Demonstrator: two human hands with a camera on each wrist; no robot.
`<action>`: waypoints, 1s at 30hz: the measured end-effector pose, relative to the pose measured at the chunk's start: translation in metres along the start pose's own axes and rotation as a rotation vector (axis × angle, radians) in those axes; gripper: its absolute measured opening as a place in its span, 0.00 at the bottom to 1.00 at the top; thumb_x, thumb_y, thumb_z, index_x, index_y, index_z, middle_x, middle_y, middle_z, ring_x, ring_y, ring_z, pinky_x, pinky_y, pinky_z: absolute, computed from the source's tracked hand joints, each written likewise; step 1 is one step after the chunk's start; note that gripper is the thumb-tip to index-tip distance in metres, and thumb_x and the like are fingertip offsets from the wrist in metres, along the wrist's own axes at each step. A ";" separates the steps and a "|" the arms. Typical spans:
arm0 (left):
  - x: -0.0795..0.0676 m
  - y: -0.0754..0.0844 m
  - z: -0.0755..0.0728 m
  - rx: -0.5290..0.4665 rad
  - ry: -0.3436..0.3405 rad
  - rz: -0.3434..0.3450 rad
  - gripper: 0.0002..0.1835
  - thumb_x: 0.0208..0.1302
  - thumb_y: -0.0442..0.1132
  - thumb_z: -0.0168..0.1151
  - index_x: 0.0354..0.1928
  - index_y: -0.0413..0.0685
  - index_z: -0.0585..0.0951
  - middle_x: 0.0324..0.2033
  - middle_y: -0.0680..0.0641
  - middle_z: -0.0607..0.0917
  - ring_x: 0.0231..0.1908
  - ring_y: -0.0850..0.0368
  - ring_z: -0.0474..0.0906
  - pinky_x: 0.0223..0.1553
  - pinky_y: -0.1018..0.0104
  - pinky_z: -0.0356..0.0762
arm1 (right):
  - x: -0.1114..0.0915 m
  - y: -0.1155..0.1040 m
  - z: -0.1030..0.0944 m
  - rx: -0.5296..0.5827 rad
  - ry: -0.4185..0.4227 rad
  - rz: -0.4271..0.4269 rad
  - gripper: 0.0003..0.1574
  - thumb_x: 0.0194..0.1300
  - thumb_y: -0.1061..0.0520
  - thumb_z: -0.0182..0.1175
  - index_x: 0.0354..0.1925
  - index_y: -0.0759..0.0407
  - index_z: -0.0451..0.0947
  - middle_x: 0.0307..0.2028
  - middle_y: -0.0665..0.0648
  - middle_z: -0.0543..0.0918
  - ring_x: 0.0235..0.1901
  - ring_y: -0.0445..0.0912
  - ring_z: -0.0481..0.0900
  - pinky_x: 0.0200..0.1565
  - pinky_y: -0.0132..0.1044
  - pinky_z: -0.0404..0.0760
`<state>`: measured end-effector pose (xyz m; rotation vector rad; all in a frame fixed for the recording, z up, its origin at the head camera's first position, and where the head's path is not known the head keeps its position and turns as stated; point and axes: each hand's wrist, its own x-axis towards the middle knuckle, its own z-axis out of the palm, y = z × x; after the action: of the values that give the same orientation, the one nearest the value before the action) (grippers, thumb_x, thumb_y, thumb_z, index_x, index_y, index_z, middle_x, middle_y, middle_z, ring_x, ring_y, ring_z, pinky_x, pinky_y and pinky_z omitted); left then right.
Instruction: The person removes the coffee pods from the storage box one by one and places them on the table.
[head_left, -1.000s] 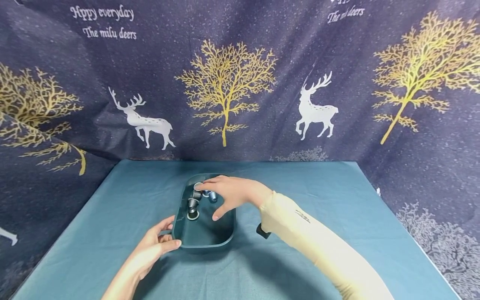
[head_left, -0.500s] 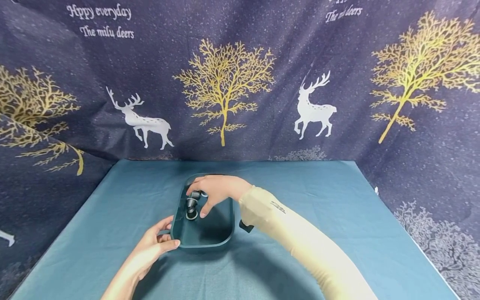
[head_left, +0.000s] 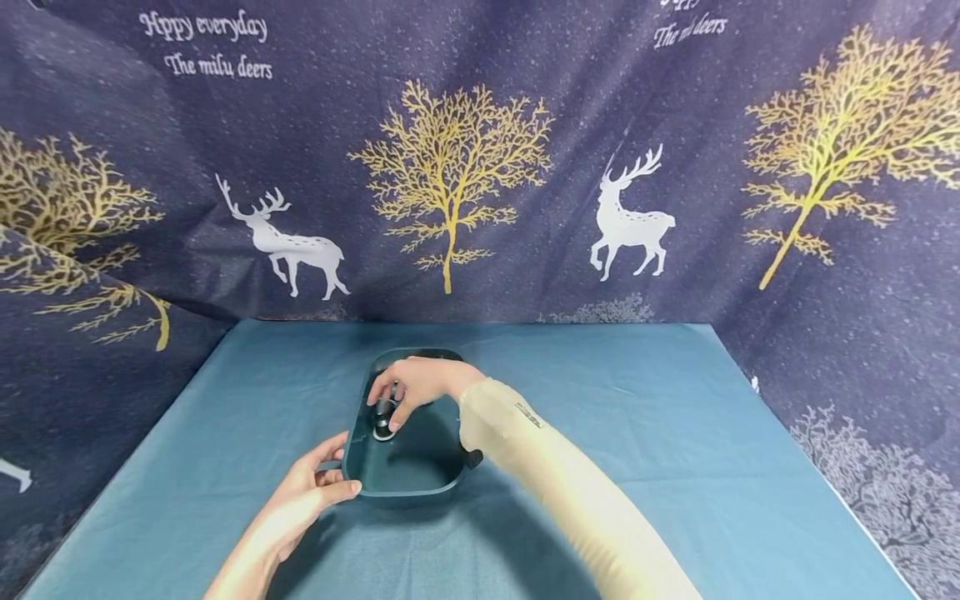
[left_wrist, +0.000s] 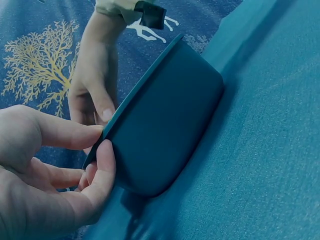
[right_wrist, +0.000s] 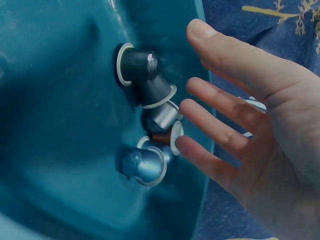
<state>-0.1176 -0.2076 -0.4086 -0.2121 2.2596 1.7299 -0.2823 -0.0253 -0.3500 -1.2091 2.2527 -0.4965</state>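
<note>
A teal plastic basin [head_left: 408,493] with rounded corners sits on the cloth. My left hand [head_left: 309,482] holds its near left side, thumb and fingers pinching the rim, as the left wrist view shows on the basin [left_wrist: 165,115]. Inside lie several coffee capsules along one side. The right wrist view shows a dark green capsule [right_wrist: 142,65], a dark grey capsule [right_wrist: 154,92], a silver capsule [right_wrist: 163,117], a brown capsule [right_wrist: 161,137] and a blue capsule [right_wrist: 140,164]. Over them hovers my right hand [head_left: 420,382], fingers loosely spread and nothing held; in the head view it hides most capsules.
A blue-green cloth [head_left: 637,417] covers the table. Behind it hangs a dark blue curtain [head_left: 525,250] printed with deer and golden trees. A black device [left_wrist: 152,14] is strapped at the right wrist.
My right hand has moved left and nearer inside the basin, from the far capsules to the dark ones, and its fingers have bent downward. The left hand stays on the rim.
</note>
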 end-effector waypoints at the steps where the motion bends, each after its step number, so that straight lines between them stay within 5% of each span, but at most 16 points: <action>1: 0.000 0.000 0.000 -0.003 0.001 -0.001 0.44 0.62 0.30 0.63 0.77 0.39 0.52 0.60 0.38 0.59 0.37 0.58 0.68 0.41 0.63 0.73 | 0.002 0.001 0.001 0.017 0.002 0.001 0.32 0.57 0.52 0.73 0.60 0.48 0.78 0.57 0.53 0.81 0.54 0.45 0.80 0.53 0.32 0.78; 6: 0.000 0.000 0.001 -0.011 0.006 0.004 0.44 0.62 0.30 0.63 0.76 0.40 0.52 0.59 0.38 0.59 0.37 0.57 0.68 0.40 0.63 0.72 | 0.011 0.011 0.008 0.074 0.027 0.024 0.28 0.57 0.55 0.73 0.56 0.48 0.81 0.52 0.51 0.82 0.45 0.38 0.81 0.49 0.31 0.79; 19: -0.002 -0.003 0.002 -0.006 0.024 0.024 0.43 0.61 0.30 0.64 0.76 0.40 0.54 0.59 0.39 0.60 0.37 0.58 0.68 0.40 0.64 0.72 | 0.016 0.018 0.025 0.111 0.094 0.069 0.22 0.56 0.55 0.74 0.51 0.47 0.84 0.42 0.47 0.84 0.41 0.36 0.80 0.46 0.29 0.78; 30: -0.002 -0.003 0.003 -0.026 0.030 0.029 0.43 0.60 0.29 0.63 0.76 0.39 0.55 0.59 0.39 0.60 0.37 0.59 0.69 0.40 0.66 0.72 | 0.027 0.017 0.029 0.009 0.118 0.039 0.15 0.54 0.57 0.74 0.42 0.49 0.87 0.32 0.46 0.87 0.34 0.34 0.81 0.40 0.24 0.77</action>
<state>-0.1142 -0.2058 -0.4111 -0.2134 2.2732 1.7837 -0.2878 -0.0411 -0.3895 -1.1569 2.3656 -0.5766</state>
